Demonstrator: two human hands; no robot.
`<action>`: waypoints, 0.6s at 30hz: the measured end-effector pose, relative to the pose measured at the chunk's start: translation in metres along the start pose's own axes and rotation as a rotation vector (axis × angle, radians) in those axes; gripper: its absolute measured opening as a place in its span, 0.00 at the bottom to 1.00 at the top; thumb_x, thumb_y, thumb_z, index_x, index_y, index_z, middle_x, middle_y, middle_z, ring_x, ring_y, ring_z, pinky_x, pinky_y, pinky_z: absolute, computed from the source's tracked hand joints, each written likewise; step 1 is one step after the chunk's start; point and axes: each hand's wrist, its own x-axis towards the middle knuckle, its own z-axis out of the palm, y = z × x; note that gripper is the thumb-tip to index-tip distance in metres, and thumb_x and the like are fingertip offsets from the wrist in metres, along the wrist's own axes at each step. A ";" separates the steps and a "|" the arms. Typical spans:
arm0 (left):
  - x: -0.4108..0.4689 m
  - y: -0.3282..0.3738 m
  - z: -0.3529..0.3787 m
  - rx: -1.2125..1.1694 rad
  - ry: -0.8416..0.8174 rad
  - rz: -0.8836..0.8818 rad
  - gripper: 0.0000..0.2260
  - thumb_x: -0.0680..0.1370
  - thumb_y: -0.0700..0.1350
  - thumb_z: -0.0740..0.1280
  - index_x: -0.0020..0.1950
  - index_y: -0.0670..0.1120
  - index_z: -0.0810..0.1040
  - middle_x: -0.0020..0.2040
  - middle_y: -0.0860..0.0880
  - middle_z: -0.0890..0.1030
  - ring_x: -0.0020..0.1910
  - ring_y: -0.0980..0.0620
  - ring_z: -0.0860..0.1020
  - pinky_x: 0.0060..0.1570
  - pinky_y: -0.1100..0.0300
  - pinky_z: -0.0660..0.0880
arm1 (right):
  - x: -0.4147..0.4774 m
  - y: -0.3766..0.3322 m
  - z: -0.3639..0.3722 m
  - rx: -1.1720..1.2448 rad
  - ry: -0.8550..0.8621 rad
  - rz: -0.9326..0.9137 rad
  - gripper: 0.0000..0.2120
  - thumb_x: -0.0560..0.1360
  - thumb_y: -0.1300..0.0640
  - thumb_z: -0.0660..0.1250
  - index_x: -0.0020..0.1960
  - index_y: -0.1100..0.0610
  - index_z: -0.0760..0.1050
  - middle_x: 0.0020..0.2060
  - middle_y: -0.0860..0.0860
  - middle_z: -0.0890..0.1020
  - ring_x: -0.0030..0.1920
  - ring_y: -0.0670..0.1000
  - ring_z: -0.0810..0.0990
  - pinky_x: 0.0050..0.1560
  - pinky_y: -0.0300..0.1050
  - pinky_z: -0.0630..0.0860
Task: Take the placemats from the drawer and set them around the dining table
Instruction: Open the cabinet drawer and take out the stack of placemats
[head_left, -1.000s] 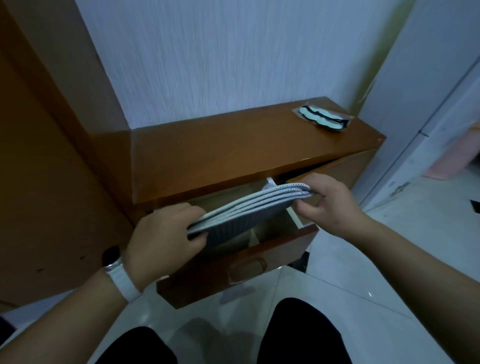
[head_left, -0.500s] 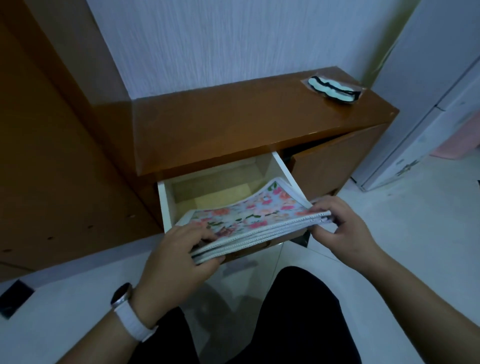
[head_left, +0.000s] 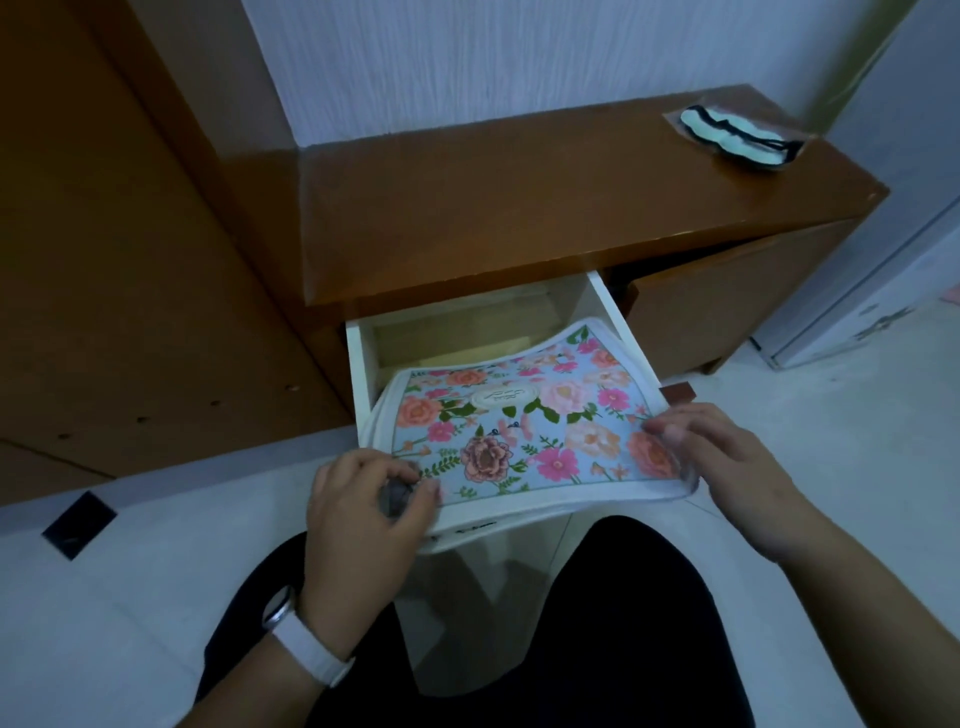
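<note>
The floral placemats (head_left: 519, 431) are held face up, sagging slightly, just over the open white drawer (head_left: 358, 374). The left hand (head_left: 363, 499) pinches their near left corner, fingers curled round it; the right hand (head_left: 727, 467) pinches the right edge, thumb on top

Drawer (head_left: 358, 364) stood open under the left end of the cabinet top (head_left: 519, 218), wall behind the cabinet and a door (head_left: 691, 317) ajar to the drawer's right. Stack of placemats (head_left: 519, 431) hung over the drawer's front half, near edge out past the drawer front, with the left hand (head_left: 363, 509) gripping its near left corner and the right hand (head_left: 727, 467) its near right corner. A packet (head_left: 737, 135) lay on the cabinet top at its far right end, well apart from the drawer.
</note>
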 end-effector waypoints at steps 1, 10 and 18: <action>-0.003 -0.001 0.000 0.006 0.016 -0.049 0.09 0.70 0.55 0.75 0.41 0.55 0.77 0.45 0.57 0.72 0.49 0.54 0.69 0.47 0.63 0.62 | 0.002 0.002 0.006 -0.023 0.108 0.039 0.06 0.76 0.59 0.71 0.42 0.50 0.83 0.50 0.48 0.79 0.53 0.43 0.79 0.51 0.31 0.72; -0.016 -0.014 0.010 -0.462 0.068 -0.488 0.24 0.60 0.64 0.75 0.49 0.57 0.71 0.49 0.53 0.80 0.41 0.60 0.81 0.33 0.67 0.76 | 0.014 0.023 0.030 0.017 0.350 0.242 0.24 0.65 0.48 0.78 0.56 0.50 0.71 0.47 0.46 0.78 0.42 0.45 0.82 0.39 0.40 0.76; -0.021 -0.012 0.022 -0.839 -0.029 -0.600 0.08 0.73 0.48 0.74 0.52 0.49 0.83 0.49 0.46 0.86 0.46 0.43 0.85 0.36 0.52 0.82 | 0.018 0.036 0.024 0.298 0.121 0.332 0.26 0.65 0.48 0.80 0.55 0.61 0.75 0.48 0.55 0.86 0.44 0.54 0.87 0.41 0.47 0.82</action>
